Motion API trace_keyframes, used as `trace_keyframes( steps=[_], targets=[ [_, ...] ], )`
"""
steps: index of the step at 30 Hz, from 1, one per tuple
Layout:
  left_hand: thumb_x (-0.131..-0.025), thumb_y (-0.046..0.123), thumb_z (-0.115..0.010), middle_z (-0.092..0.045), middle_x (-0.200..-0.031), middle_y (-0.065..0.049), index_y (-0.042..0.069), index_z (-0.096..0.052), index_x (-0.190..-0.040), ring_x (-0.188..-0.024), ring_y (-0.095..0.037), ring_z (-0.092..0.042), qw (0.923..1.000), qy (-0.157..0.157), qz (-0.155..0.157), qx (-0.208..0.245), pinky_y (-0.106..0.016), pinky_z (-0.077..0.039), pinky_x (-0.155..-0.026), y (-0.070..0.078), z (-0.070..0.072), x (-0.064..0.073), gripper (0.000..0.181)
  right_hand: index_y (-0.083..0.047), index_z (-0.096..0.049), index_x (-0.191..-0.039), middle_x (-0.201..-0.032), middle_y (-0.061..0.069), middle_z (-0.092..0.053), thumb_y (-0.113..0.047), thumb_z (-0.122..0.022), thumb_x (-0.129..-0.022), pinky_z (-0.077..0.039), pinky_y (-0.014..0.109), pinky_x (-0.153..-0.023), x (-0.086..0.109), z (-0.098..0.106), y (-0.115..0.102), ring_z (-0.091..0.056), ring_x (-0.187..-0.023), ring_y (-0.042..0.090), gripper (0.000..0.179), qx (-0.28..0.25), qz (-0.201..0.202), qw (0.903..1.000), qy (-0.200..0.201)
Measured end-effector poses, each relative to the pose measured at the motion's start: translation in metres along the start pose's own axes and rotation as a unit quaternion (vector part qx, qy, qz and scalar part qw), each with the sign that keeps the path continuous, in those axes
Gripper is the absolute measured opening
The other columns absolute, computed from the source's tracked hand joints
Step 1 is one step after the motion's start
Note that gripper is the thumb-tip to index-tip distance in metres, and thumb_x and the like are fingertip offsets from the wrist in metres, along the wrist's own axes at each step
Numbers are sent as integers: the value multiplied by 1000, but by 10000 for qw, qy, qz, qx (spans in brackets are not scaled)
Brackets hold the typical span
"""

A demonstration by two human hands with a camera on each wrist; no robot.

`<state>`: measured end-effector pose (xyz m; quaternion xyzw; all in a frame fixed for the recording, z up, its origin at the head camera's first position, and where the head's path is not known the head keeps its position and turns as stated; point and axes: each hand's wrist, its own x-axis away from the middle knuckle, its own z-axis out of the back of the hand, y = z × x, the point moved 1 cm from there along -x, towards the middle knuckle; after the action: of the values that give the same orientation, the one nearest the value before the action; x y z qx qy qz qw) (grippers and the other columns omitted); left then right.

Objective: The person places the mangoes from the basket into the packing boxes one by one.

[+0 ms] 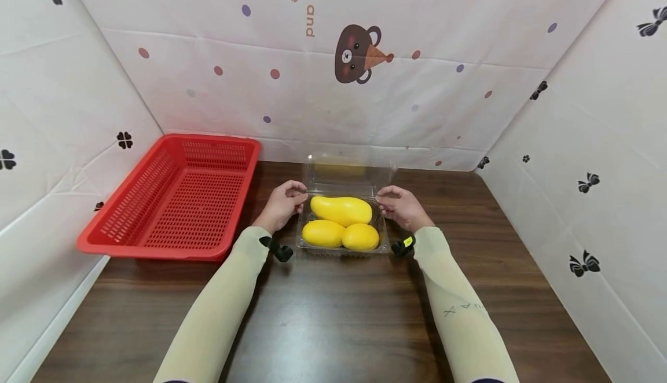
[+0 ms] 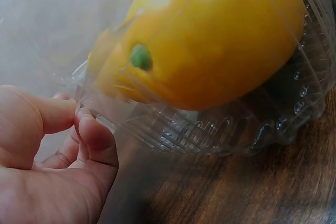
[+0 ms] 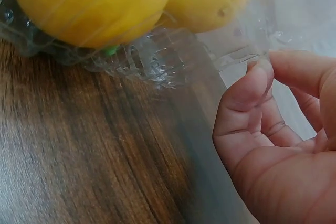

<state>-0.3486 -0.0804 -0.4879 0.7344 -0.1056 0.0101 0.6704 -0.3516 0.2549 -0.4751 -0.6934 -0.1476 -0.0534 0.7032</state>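
Observation:
A clear plastic clamshell box (image 1: 342, 252) lies on the table with its lid (image 1: 359, 181) raised at the far side. Inside sit a long curved yellow fruit (image 1: 341, 211), much like a mango, and in front of it two oval yellow fruits (image 1: 323, 233). My left hand (image 1: 283, 203) pinches the clear plastic edge at the box's far left between thumb and index finger. Opposite, at the far right, the right hand (image 1: 403, 207) pinches the plastic edge the same way. In the left wrist view, a yellow fruit (image 2: 226, 40) with a green stem end shows through the plastic.
A red perforated basket (image 1: 195, 209) stands on the left of the dark wooden table (image 1: 333, 319). White printed sheets (image 1: 292, 99) form walls at the back and both sides. Each wrist wears a small black camera.

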Motion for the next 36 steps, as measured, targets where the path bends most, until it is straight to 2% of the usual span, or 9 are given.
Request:
trace_keyframes(
  steps=[2,7,11,16,19,22,29,33,36],
  targets=[
    [-101,5,-62,-57,-95,-6,6,-59,-117,-73,-20,-52,10000,-5,-10,15,-24,-49,-63,0,0,0,16,-10,-64,-109,-89,0,-68,-14,-69,-99,-55,23,-65,0,0,1,-61,-71,11,12,-46,16,10000,-44],
    [-102,1,-58,-56,-98,-5,6,-60,-112,-74,-19,-51,10000,-23,-29,59,-24,-48,-63,-1,0,0,12,-12,-63,-111,-74,-4,-66,-14,-67,-100,-51,19,-54,4,2,1,-55,-55,6,12,126,63,9998,-117],
    [-101,-2,-57,-55,-97,-5,6,-61,-109,-72,-19,-50,9999,-9,-17,137,-25,-47,-61,-2,1,-1,11,-11,-62,-115,-74,-3,-67,-16,-67,-100,-49,17,-50,5,3,2,-56,-52,5,17,-14,-19,9998,-187],
    [-101,-2,-56,-54,-94,-5,6,-61,-108,-71,-19,-50,9997,-2,63,229,-25,-47,-61,0,0,0,11,-12,-61,-122,-72,-4,-64,-22,-61,-104,-37,15,-41,7,5,2,-45,-43,4,21,137,-220,9996,-111],
    [-101,-2,-56,-54,-95,-5,5,-61,-108,-72,-19,-50,9997,15,126,214,-25,-48,-63,2,0,1,11,-11,-63,-123,-80,-1,-66,-20,-57,-106,-43,17,-46,7,6,3,-49,-51,7,21,-31,-313,9995,-98],
    [-102,-1,-57,-54,-95,-5,5,-61,-109,-73,-19,-52,9997,44,187,160,-25,-50,-65,5,0,3,10,-9,-64,-121,-93,1,-68,-17,-56,-106,-50,21,-57,6,5,4,-56,-64,11,19,-201,-332,9992,-106],
    [-103,1,-55,-57,-100,-7,2,-62,-119,-79,-19,-56,9998,161,140,27,-25,-54,-69,8,0,9,17,-13,-65,-125,-99,-2,-69,-21,-56,-106,-57,25,-75,8,3,4,-64,-82,13,22,-341,-345,9988,106],
    [-104,4,-54,-57,-107,-9,0,-57,-131,-84,-20,-57,9994,311,88,-109,-26,-56,-73,7,-2,16,27,-13,-59,-135,-99,-2,-66,-31,-57,-106,-56,25,-76,18,2,2,-63,-83,12,34,-115,-405,9988,259],
    [-106,12,-54,-58,-110,-13,0,-53,-135,-89,-21,-58,9985,433,102,-323,-29,-57,-77,9,-3,26,31,-9,-54,-140,-100,-1,-64,-37,-56,-105,-57,24,-76,31,0,-2,-63,-81,11,44,282,-382,9985,277]
  ],
)
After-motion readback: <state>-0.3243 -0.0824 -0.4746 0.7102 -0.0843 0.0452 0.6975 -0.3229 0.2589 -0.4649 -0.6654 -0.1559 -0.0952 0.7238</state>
